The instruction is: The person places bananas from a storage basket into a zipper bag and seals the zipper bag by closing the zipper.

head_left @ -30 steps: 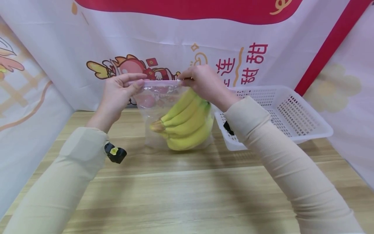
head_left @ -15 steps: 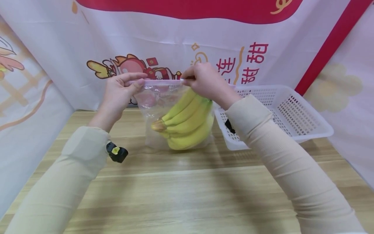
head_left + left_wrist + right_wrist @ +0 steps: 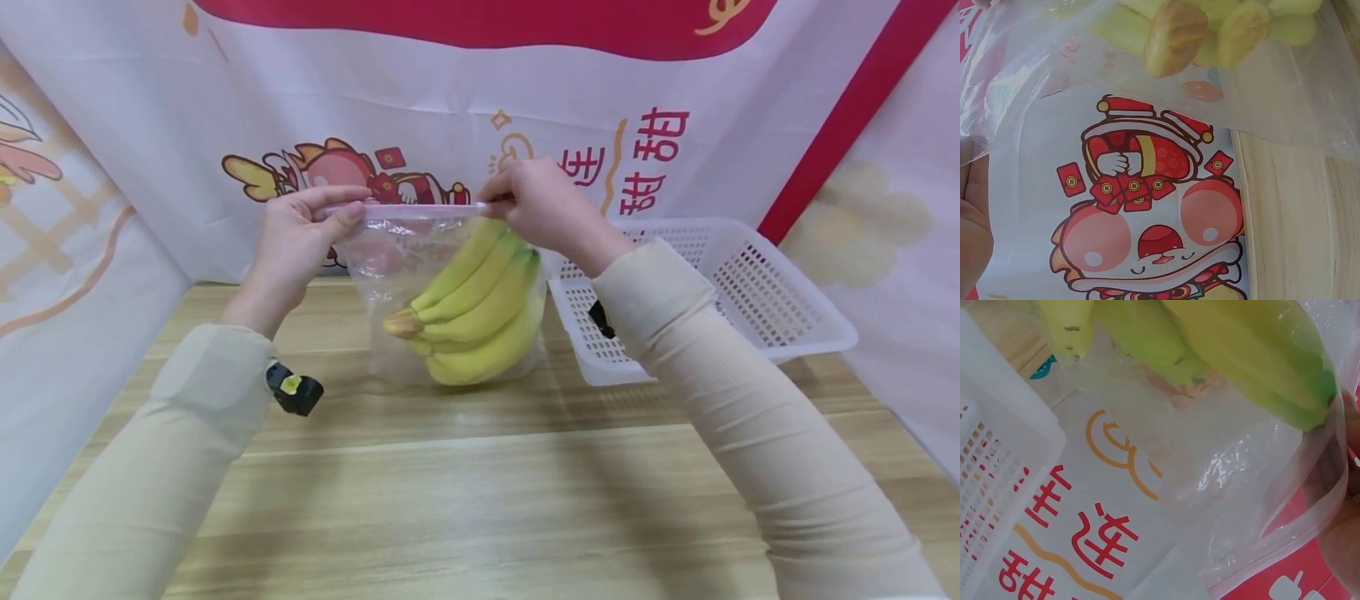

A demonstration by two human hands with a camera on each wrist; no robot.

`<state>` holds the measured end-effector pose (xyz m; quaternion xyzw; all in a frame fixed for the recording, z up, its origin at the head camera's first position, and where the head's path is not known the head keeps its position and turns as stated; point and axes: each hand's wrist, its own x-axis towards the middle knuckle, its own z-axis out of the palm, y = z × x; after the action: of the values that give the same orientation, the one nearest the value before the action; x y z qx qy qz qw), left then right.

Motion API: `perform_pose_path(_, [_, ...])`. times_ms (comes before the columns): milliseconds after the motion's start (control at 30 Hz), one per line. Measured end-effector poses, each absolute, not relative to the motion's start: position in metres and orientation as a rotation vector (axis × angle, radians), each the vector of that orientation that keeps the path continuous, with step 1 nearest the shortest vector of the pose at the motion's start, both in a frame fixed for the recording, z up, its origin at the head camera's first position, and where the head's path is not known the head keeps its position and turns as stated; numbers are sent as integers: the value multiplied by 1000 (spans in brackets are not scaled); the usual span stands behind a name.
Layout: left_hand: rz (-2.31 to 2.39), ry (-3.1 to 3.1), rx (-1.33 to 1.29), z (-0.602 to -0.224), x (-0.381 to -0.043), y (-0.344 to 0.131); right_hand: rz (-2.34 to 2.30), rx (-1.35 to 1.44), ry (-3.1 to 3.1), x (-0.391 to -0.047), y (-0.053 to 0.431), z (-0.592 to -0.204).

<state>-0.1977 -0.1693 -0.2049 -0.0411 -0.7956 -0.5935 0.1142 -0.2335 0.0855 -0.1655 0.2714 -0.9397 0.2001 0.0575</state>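
A clear plastic zip bag (image 3: 378, 287) stands on the table with a bunch of yellow bananas (image 3: 476, 321) inside. Its pinkish top strip (image 3: 423, 212) runs level between my hands. My left hand (image 3: 292, 237) pinches the strip's left end between thumb and fingers. Farther right along the strip, my right hand (image 3: 543, 204) pinches the edge above the bananas' green tips. In the left wrist view the brown stem end (image 3: 1175, 37) shows through the plastic. The right wrist view shows my right hand (image 3: 1341, 531) partly behind the bag's film (image 3: 1229, 481).
A white perforated plastic basket (image 3: 765, 292) sits to the right, partly behind my right forearm. The wooden table (image 3: 450, 500) extends in front of the bag. A printed white and red cloth (image 3: 420, 75) hangs behind, with further cloth at both sides.
My right hand has slid a little to the right along the top strip, leaving more of it showing. My left hand stays at the left end, and the bag and bananas have hardly moved.
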Motion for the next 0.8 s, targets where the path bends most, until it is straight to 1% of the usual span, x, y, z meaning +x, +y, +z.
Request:
perform_pose_path(567, [-1771,-2277,-147,-208,-199,-171,550,841,-2791,-238,90,-173])
perform_pose_path(800, [-1781,-2271,-131,-207,-199,-173,567,790,-2779,-238,86,-174])
